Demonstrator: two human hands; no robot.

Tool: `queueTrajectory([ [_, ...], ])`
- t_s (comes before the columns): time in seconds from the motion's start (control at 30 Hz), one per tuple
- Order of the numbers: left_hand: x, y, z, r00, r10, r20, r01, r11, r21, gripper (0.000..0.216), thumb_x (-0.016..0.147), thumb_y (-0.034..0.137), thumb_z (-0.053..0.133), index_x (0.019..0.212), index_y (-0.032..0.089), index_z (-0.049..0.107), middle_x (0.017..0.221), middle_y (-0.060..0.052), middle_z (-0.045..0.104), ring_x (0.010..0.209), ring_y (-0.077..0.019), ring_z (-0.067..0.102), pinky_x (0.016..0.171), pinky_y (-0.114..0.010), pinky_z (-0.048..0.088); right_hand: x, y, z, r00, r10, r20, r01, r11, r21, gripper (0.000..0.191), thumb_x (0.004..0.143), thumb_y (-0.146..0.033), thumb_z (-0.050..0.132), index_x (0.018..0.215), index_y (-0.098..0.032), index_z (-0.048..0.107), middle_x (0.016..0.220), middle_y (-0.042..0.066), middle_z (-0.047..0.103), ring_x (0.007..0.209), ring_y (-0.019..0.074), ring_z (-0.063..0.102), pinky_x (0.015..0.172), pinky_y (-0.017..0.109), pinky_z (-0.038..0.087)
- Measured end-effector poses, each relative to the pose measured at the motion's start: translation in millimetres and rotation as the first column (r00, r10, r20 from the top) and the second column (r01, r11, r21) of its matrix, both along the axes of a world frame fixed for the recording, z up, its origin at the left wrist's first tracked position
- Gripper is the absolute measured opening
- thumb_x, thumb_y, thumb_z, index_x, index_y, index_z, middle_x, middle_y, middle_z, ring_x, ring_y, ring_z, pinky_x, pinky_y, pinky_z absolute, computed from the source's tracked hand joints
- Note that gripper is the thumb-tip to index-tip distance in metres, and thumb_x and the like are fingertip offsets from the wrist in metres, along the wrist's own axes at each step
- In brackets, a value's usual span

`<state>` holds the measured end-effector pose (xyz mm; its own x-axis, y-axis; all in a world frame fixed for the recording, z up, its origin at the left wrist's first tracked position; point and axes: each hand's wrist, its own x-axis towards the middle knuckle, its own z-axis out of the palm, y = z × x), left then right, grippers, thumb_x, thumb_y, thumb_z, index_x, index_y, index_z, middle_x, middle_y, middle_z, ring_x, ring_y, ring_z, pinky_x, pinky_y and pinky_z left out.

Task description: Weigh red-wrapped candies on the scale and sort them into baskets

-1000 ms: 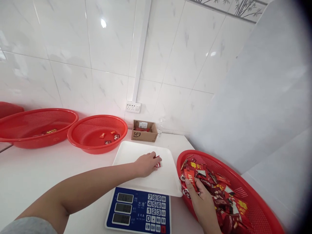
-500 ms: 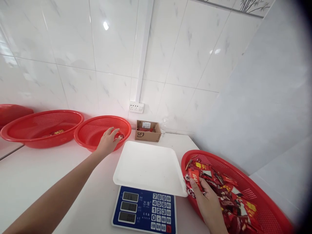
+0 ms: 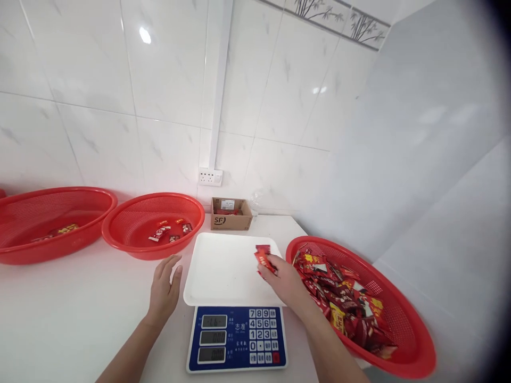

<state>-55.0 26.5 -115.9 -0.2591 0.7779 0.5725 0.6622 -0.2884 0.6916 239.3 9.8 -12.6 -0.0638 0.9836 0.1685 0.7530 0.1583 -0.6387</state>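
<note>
My right hand [image 3: 284,281] pinches a small red snack packet [image 3: 263,257] over the right part of the white scale tray [image 3: 223,271]. The tray tops a blue-faced digital scale [image 3: 239,338] with a keypad. My left hand [image 3: 164,290] hovers open, fingers spread, just left of the tray above the white counter. To the right, a red mesh basket [image 3: 403,314] holds a heap of red packets [image 3: 343,303]. Behind my left hand, a second red basket [image 3: 131,242] holds a few packets [image 3: 170,231].
A larger red basket [image 3: 24,250] with a couple of packets sits at far left. A small cardboard box [image 3: 228,214] stands against the tiled wall below a wall socket [image 3: 210,176]. A white panel rises on the right.
My left hand dropped its packet into the middle basket and drew back beside the scale. My right hand lifted a packet from the right basket over to the tray.
</note>
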Motion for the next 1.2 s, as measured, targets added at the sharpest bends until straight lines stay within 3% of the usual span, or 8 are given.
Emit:
queueTrajectory([
  [0.2, -11.2, -2.0, -3.8, 0.993, 0.016, 0.113, -0.011, 0.999, -0.044, 0.041, 0.090, 0.047, 0.035, 0.104, 0.018, 0.059, 0.106, -0.013, 0.066, 0.107, -0.0278, 0.058, 0.090, -0.044, 0.048, -26.3, 23.9, -1.9, 0.997, -0.029, 0.078, 0.030, 1.000, -0.010, 0.026, 0.085, -0.038, 0.050, 0.100, -0.022, 0.065, 0.110, 0.007, 0.068, 0.091, 0.0218, 0.063, 0.077, 0.032, 0.044],
  [0.47, -8.3, -1.9, -0.6, 0.971, -0.012, 0.238, 0.035, 0.995, -0.094, 0.038, 0.089, 0.045, 0.038, 0.105, 0.019, 0.061, 0.106, -0.011, 0.067, 0.103, -0.0254, 0.060, 0.089, -0.041, 0.048, -31.7, 22.2, 8.5, 0.999, -0.030, 0.032, 0.033, 0.995, -0.092, 0.027, 0.083, -0.043, 0.053, 0.098, -0.025, 0.067, 0.094, 0.003, 0.072, 0.079, 0.0196, 0.065, 0.069, 0.030, 0.046],
  [0.63, -10.3, -2.9, 3.8, 0.956, -0.008, 0.292, 0.049, 0.990, -0.132, 0.036, 0.090, 0.044, 0.038, 0.105, 0.020, 0.060, 0.109, -0.010, 0.066, 0.106, -0.0251, 0.059, 0.093, -0.042, 0.046, -28.1, 17.8, 0.5, 0.993, -0.109, -0.049, 0.105, 0.991, -0.084, 0.030, 0.082, -0.044, 0.055, 0.101, -0.023, 0.065, 0.106, 0.005, 0.069, 0.089, 0.0202, 0.063, 0.073, 0.031, 0.048],
  [0.83, -7.6, -1.8, 4.4, 0.937, -0.050, 0.347, 0.120, 0.976, -0.183, 0.036, 0.090, 0.044, 0.039, 0.108, 0.020, 0.060, 0.113, -0.011, 0.065, 0.108, -0.0257, 0.058, 0.094, -0.042, 0.045, -33.1, 13.8, -17.4, 0.983, -0.100, -0.155, 0.083, 0.990, -0.116, 0.034, 0.087, -0.051, 0.046, 0.096, -0.021, 0.061, 0.082, 0.001, 0.066, 0.064, 0.0137, 0.061, 0.051, 0.024, 0.049],
  [0.9, -6.4, -1.9, 3.8, 0.931, -0.056, 0.361, 0.132, 0.973, -0.189, 0.037, 0.090, 0.044, 0.039, 0.108, 0.020, 0.060, 0.114, -0.011, 0.065, 0.109, -0.0259, 0.058, 0.094, -0.042, 0.045, -37.0, 13.2, -18.5, 0.984, -0.089, -0.156, 0.071, 0.991, -0.116, 0.037, 0.088, -0.053, 0.043, 0.098, -0.021, 0.059, 0.079, 0.000, 0.065, 0.062, 0.0133, 0.061, 0.050, 0.024, 0.050],
  [1.03, -6.1, -4.1, 6.1, 0.925, -0.066, 0.375, 0.146, 0.971, -0.189, 0.037, 0.090, 0.044, 0.038, 0.109, 0.020, 0.060, 0.114, -0.011, 0.065, 0.108, -0.0250, 0.058, 0.094, -0.040, 0.045, -46.6, 9.7, -14.4, 0.994, -0.049, -0.093, 0.042, 0.996, -0.076, 0.039, 0.087, -0.051, 0.048, 0.112, -0.022, 0.056, 0.094, 0.003, 0.068, 0.080, 0.0164, 0.065, 0.072, 0.030, 0.053],
  [1.13, -6.2, -6.3, 8.8, 0.921, -0.080, 0.382, 0.163, 0.968, -0.191, 0.038, 0.090, 0.044, 0.039, 0.109, 0.020, 0.060, 0.114, -0.010, 0.065, 0.109, -0.0246, 0.058, 0.094, -0.040, 0.046, -53.2, 6.1, -12.2, 0.999, -0.052, 0.009, 0.052, 0.999, -0.008, 0.043, 0.084, -0.036, 0.057, 0.124, -0.021, 0.052, 0.121, 0.008, 0.061, 0.109, 0.0208, 0.058, 0.095, 0.036, 0.043],
  [1.2, -5.7, -7.3, 9.2, 0.918, -0.086, 0.387, 0.173, 0.966, -0.195, 0.038, 0.090, 0.044, 0.039, 0.109, 0.019, 0.060, 0.114, -0.011, 0.065, 0.109, -0.0253, 0.058, 0.094, -0.040, 0.046, -56.2, 3.4, -12.7, 0.994, -0.069, 0.085, 0.067, 0.997, 0.032, 0.043, 0.083, -0.026, 0.056, 0.125, -0.020, 0.054, 0.131, 0.010, 0.055, 0.122, 0.0228, 0.049, 0.103, 0.036, 0.036],
])
